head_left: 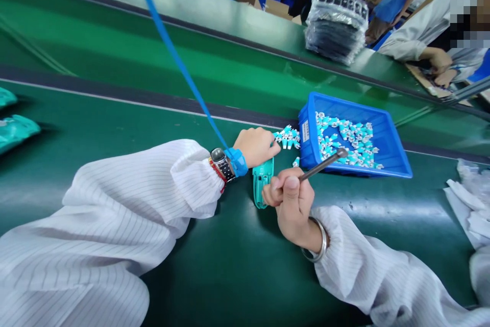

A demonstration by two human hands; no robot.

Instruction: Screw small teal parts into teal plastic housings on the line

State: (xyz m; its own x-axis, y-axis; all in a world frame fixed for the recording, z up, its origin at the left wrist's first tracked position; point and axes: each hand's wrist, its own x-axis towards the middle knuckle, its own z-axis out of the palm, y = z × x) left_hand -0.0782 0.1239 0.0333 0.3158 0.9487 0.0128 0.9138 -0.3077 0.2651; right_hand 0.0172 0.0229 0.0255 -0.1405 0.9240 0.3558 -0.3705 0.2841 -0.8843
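My left hand point(254, 147) is closed, back up, at the far end of a teal plastic housing point(262, 184). Its fingertips are hidden, so what they hold does not show. Just beyond it lies a small pile of white-and-teal parts point(288, 137). My right hand point(294, 203) wraps round a thin metal rod with a rounded end point(323, 165), which points up and to the right. That hand's curled fingers are beside the near part of the housing and overlap it in view. The housing lies on the green work surface point(237, 266), its ribbed inside facing up.
A blue bin point(390, 156) of the same small parts stands to the right. More teal housings point(17, 130) lie far left. A blue cord point(172, 49) runs up from my left wrist. Beyond are a bagged stack point(337, 26) and another person's hands point(440, 64).
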